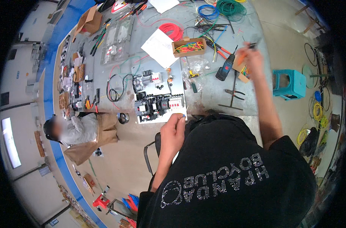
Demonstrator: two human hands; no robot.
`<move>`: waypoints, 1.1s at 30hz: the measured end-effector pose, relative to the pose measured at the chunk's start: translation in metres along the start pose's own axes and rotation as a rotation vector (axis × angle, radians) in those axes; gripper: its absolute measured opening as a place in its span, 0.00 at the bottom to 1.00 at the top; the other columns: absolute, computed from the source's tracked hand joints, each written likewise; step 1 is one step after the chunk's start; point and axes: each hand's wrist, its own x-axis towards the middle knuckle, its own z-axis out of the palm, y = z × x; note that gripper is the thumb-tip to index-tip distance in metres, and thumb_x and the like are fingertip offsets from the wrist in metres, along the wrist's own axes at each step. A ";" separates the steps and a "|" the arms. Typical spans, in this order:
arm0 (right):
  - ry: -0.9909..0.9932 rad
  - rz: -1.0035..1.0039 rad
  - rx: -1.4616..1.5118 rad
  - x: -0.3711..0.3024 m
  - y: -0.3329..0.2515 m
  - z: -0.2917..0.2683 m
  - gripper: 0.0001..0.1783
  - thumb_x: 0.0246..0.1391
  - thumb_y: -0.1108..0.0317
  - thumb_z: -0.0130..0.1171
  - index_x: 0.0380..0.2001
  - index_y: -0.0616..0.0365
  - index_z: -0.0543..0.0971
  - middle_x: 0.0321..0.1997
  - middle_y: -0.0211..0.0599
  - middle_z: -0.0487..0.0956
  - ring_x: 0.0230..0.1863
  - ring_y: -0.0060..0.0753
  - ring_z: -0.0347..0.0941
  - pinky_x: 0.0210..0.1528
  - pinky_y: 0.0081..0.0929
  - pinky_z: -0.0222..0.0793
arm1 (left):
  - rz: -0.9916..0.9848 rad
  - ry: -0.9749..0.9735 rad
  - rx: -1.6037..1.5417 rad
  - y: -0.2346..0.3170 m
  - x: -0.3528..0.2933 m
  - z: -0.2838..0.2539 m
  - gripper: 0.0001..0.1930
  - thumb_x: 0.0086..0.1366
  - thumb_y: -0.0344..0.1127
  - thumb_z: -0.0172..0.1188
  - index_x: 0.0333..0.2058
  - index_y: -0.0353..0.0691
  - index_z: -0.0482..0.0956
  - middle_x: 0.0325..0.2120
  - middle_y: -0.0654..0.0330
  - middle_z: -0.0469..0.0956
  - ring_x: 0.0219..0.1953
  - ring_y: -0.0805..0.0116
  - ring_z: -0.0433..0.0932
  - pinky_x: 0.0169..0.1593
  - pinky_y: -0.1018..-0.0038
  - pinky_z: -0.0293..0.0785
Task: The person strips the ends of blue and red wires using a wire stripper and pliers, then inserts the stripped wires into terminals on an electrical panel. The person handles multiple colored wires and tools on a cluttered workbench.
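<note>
My left hand (173, 131) rests at the near edge of a white mounting panel (157, 97) that carries several black and white electrical components; its fingers pinch something small and blue at the panel's corner. My right hand (252, 57) is raised over the grey workbench (207, 98), shut on a small dark tool with an orange handle; the hand is blurred. Below it lie a black and blue cordless drill (225, 67) and a small cardboard box (242, 74) of coloured bits.
A cardboard box (189, 46) of coloured wire pieces, white paper sheets (160, 47), red (172, 30), blue (208, 11) and green (230, 8) wire coils lie farther back. Pliers (233, 92) lie near the edge. A teal stool (289, 84) stands right. Another person (80, 131) sits left.
</note>
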 end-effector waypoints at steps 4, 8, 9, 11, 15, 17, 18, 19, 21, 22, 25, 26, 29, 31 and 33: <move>-0.057 -0.176 -0.169 0.005 -0.040 -0.030 0.21 0.57 0.64 0.62 0.53 0.58 0.79 0.39 0.32 0.82 0.40 0.21 0.77 0.41 0.22 0.72 | -0.201 -0.004 -0.438 -0.017 0.003 -0.003 0.13 0.74 0.31 0.54 0.54 0.38 0.77 0.22 0.70 0.70 0.24 0.82 0.66 0.28 0.81 0.63; -0.412 0.065 -0.550 -0.029 0.014 -0.008 0.22 0.57 0.56 0.63 0.52 0.54 0.81 0.34 0.26 0.80 0.35 0.21 0.72 0.39 0.25 0.70 | -0.202 -0.003 -0.716 -0.030 0.007 -0.006 0.11 0.75 0.33 0.52 0.53 0.39 0.76 0.19 0.73 0.64 0.19 0.85 0.56 0.22 0.83 0.48; -0.466 0.193 -0.780 -0.039 0.043 -0.001 0.24 0.56 0.52 0.64 0.52 0.53 0.81 0.30 0.31 0.78 0.33 0.26 0.73 0.38 0.29 0.71 | -0.227 0.011 -0.700 -0.031 0.006 -0.007 0.10 0.75 0.33 0.52 0.51 0.39 0.77 0.19 0.73 0.64 0.19 0.86 0.56 0.22 0.83 0.49; -0.723 0.066 -1.057 -0.059 0.131 -0.011 0.24 0.57 0.50 0.60 0.52 0.50 0.80 0.33 0.42 0.82 0.35 0.38 0.79 0.40 0.38 0.74 | -0.273 0.046 -0.681 -0.038 0.007 -0.006 0.09 0.75 0.34 0.53 0.49 0.39 0.77 0.19 0.73 0.65 0.18 0.86 0.56 0.21 0.83 0.49; -0.811 0.266 -1.440 -0.100 0.269 -0.033 0.22 0.55 0.52 0.59 0.45 0.57 0.83 0.41 0.51 0.83 0.47 0.55 0.80 0.49 0.49 0.75 | -0.335 0.054 -0.717 -0.056 0.006 -0.008 0.09 0.75 0.34 0.55 0.47 0.38 0.78 0.19 0.72 0.66 0.17 0.86 0.57 0.19 0.84 0.49; -0.753 0.363 -1.495 -0.100 0.283 -0.028 0.23 0.54 0.52 0.59 0.45 0.59 0.83 0.43 0.51 0.83 0.49 0.55 0.80 0.50 0.50 0.75 | -0.364 0.051 -0.677 -0.057 0.003 -0.011 0.08 0.74 0.34 0.55 0.46 0.38 0.78 0.19 0.72 0.67 0.17 0.85 0.57 0.19 0.83 0.49; -0.710 0.379 -1.495 -0.095 0.286 -0.021 0.23 0.54 0.52 0.60 0.45 0.59 0.83 0.43 0.50 0.83 0.49 0.55 0.80 0.51 0.50 0.75 | -0.380 0.060 -0.651 -0.057 0.001 -0.014 0.08 0.74 0.34 0.55 0.45 0.38 0.78 0.19 0.71 0.67 0.17 0.85 0.57 0.19 0.83 0.49; -0.664 0.394 -1.495 -0.089 0.284 -0.009 0.24 0.54 0.51 0.60 0.44 0.59 0.83 0.44 0.50 0.83 0.50 0.55 0.80 0.52 0.50 0.75 | -0.397 0.090 -0.647 -0.056 -0.001 -0.016 0.08 0.74 0.34 0.55 0.44 0.38 0.78 0.18 0.71 0.67 0.17 0.85 0.57 0.19 0.83 0.49; -0.528 0.169 -1.545 -0.073 0.275 0.012 0.22 0.53 0.53 0.62 0.45 0.59 0.82 0.47 0.50 0.83 0.47 0.55 0.80 0.50 0.52 0.75 | -0.435 0.149 -0.637 -0.054 -0.003 -0.017 0.07 0.75 0.35 0.54 0.42 0.38 0.78 0.18 0.71 0.67 0.16 0.84 0.57 0.19 0.83 0.50; -0.430 0.002 -1.543 -0.068 0.275 0.022 0.22 0.53 0.54 0.62 0.45 0.59 0.82 0.47 0.50 0.82 0.46 0.55 0.80 0.50 0.51 0.76 | -0.420 0.149 -0.673 -0.058 -0.004 -0.021 0.07 0.74 0.35 0.55 0.41 0.38 0.77 0.19 0.70 0.68 0.16 0.84 0.57 0.19 0.83 0.50; -0.496 -0.055 -1.381 -0.048 0.288 0.062 0.20 0.52 0.56 0.63 0.43 0.59 0.82 0.46 0.51 0.82 0.44 0.55 0.80 0.49 0.51 0.76 | -0.447 0.173 -0.690 -0.073 -0.004 -0.031 0.07 0.74 0.36 0.57 0.40 0.38 0.77 0.17 0.73 0.65 0.16 0.85 0.56 0.20 0.83 0.48; -0.576 -0.003 -1.303 -0.045 0.295 0.077 0.20 0.51 0.56 0.63 0.42 0.59 0.82 0.45 0.52 0.82 0.44 0.56 0.80 0.48 0.50 0.76 | -0.466 0.190 -0.688 -0.078 -0.005 -0.036 0.07 0.74 0.36 0.57 0.39 0.38 0.77 0.17 0.73 0.65 0.16 0.85 0.56 0.20 0.83 0.48; -0.724 0.049 -1.214 -0.045 0.335 0.118 0.16 0.51 0.56 0.64 0.36 0.56 0.83 0.42 0.48 0.83 0.45 0.55 0.80 0.49 0.47 0.76 | -0.517 0.244 -0.677 -0.093 -0.007 -0.047 0.08 0.73 0.36 0.57 0.39 0.38 0.77 0.17 0.73 0.65 0.17 0.86 0.57 0.20 0.83 0.49; -0.633 0.074 -1.230 -0.049 0.356 0.141 0.15 0.51 0.57 0.63 0.35 0.58 0.84 0.42 0.50 0.83 0.45 0.55 0.80 0.49 0.47 0.77 | -0.546 0.272 -0.647 -0.108 -0.015 -0.050 0.08 0.73 0.36 0.57 0.39 0.38 0.77 0.17 0.73 0.65 0.17 0.86 0.57 0.21 0.83 0.49; -0.544 0.169 -1.279 -0.041 0.375 0.160 0.15 0.51 0.59 0.62 0.36 0.59 0.84 0.43 0.51 0.84 0.46 0.55 0.80 0.49 0.47 0.77 | -0.576 0.277 -0.686 -0.120 -0.021 -0.055 0.08 0.74 0.36 0.56 0.39 0.38 0.77 0.18 0.73 0.65 0.18 0.85 0.58 0.21 0.83 0.50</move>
